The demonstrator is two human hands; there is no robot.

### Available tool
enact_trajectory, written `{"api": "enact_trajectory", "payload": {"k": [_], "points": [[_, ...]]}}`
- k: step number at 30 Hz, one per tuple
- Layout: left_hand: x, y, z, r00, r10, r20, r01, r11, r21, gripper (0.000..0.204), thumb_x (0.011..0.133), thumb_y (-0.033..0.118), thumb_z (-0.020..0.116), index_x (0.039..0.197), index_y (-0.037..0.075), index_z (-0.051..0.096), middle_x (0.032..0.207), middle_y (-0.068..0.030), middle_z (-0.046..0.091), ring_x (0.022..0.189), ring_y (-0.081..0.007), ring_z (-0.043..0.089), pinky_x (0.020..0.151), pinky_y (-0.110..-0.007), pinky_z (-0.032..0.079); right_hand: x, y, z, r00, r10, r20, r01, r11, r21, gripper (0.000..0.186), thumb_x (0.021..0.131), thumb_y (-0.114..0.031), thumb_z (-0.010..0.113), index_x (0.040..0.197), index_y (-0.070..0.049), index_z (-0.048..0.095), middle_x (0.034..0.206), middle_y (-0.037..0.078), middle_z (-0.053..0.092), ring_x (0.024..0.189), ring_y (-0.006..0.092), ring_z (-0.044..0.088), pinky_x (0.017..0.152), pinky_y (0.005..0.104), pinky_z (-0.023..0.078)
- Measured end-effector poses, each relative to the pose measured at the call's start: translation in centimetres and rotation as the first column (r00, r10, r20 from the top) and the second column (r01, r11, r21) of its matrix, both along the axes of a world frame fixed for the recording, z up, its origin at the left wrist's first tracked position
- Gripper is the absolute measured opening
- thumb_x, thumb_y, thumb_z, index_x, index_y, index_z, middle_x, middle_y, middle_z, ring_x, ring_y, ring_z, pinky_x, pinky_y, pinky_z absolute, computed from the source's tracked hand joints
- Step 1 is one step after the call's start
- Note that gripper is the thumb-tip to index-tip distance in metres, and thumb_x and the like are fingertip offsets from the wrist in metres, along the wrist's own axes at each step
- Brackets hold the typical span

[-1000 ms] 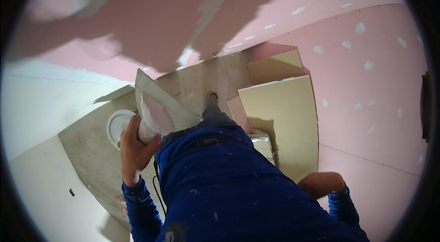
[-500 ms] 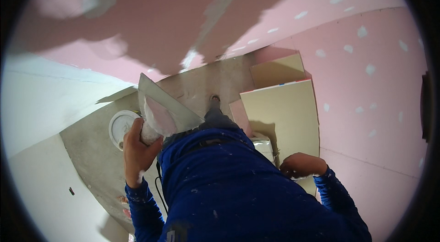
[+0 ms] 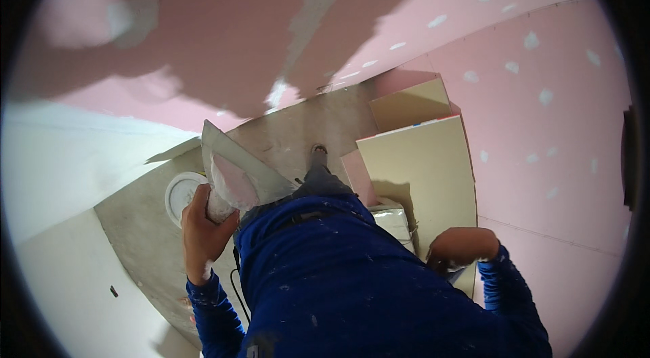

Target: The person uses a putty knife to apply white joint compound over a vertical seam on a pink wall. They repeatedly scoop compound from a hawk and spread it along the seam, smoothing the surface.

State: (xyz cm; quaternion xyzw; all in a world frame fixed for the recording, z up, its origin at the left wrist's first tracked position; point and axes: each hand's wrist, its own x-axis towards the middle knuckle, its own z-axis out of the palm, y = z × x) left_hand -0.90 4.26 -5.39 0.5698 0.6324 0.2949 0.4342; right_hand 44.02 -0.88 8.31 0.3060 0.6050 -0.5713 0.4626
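My left hand is wrapped round the white-caked handle end of a wide putty knife. Its broad grey blade points up and spreads toward my waist, with a pinkish-white patch near the handle. Just beyond that hand, a round white bucket stands on the floor, partly covered by the fingers. Beside my right hip, my right hand is closed with its fingers curled down. A thin greyish edge shows under it, but the thing itself is mostly hidden by the hand and my blue shirt.
Cream-faced boards lean at the right against a pink wall dotted with filler patches. A white wrapped package sits by my right side. Ahead rises another pink wall with a filled seam. A white wall borders the grey floor.
My right hand has shifted slightly outward and down, showing more of the greyish edge beneath it. My left hand still holds the putty knife, which has dropped a little.
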Motion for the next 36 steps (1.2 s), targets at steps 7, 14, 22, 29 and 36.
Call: {"api": "enact_trajectory", "payload": {"k": [7, 14, 22, 29, 36], "points": [[0.2, 0.0, -0.1, 1.000, 0.009, 0.015, -0.010, 1.000, 0.029, 0.042, 0.075, 0.010, 0.081, 0.110, -0.002, 0.062, 0.088, -0.0250, 0.071, 0.080, -0.0407, 0.072, 0.073, -0.043, 0.055, -1.0, 0.3, -1.6, 0.989, -0.146, -0.036, 0.150, 0.952, 0.267, 0.021, 0.080, -0.011, 0.074, 0.101, -0.013, 0.078, 0.096, 0.010, 0.077, 0.087, 0.0357, 0.072, 0.074, 0.0437, 0.054], [0.2, -0.3, -0.2, 0.999, 0.052, 0.005, -0.053, 0.998, 0.035, 0.041, 0.075, 0.009, 0.081, 0.110, -0.002, 0.062, 0.088, -0.0247, 0.071, 0.079, -0.0397, 0.071, 0.073, -0.043, 0.055, 0.8, -0.3, -2.0, 0.991, -0.121, -0.061, 0.131, 0.970, 0.205, 0.022, 0.083, -0.013, 0.074, 0.104, -0.015, 0.081, 0.094, 0.011, 0.077, 0.087, 0.0362, 0.072, 0.076, 0.0447, 0.055], [-0.1, -0.3, 0.2, 0.999, 0.030, -0.019, -0.030, 1.000, 0.002, 0.041, 0.075, 0.009, 0.080, 0.110, -0.002, 0.062, 0.089, -0.0243, 0.071, 0.078, -0.0357, 0.071, 0.074, -0.041, 0.055, 3.6, -6.2, -6.7, 0.952, -0.298, -0.067, 0.283, 0.943, -0.174, 0.034, 0.082, -0.016, 0.079, 0.111, 0.000, 0.074, 0.100, 0.018, 0.078, 0.091, 0.0310, 0.073, 0.084, 0.0411, 0.055], [0.3, -0.2, -0.3, 0.999, 0.029, 0.012, -0.029, 0.999, -0.024, 0.041, 0.075, 0.009, 0.081, 0.109, -0.002, 0.062, 0.089, -0.0237, 0.071, 0.078, -0.0361, 0.071, 0.075, -0.041, 0.054, 8.8, -15.9, -11.8, 0.829, -0.534, -0.168, 0.544, 0.839, 0.017, 0.049, 0.090, -0.018, 0.077, 0.133, 0.003, 0.064, 0.133, 0.022, 0.068, 0.119, 0.0286, 0.065, 0.104, 0.0422, 0.050], [-0.1, 0.2, -0.4, 1.000, -0.002, 0.025, 0.002, 1.000, 0.006, 0.040, 0.075, 0.009, 0.081, 0.108, -0.001, 0.062, 0.089, -0.0245, 0.071, 0.079, -0.0380, 0.071, 0.074, -0.042, 0.054, 14.8, -26.6, -9.5, 0.776, -0.627, -0.071, 0.587, 0.758, -0.284, 0.058, 0.102, -0.028, 0.067, 0.148, 0.002, 0.053, 0.154, 0.022, 0.053, 0.141, 0.0301, 0.050, 0.117, 0.0411, 0.040]]}}
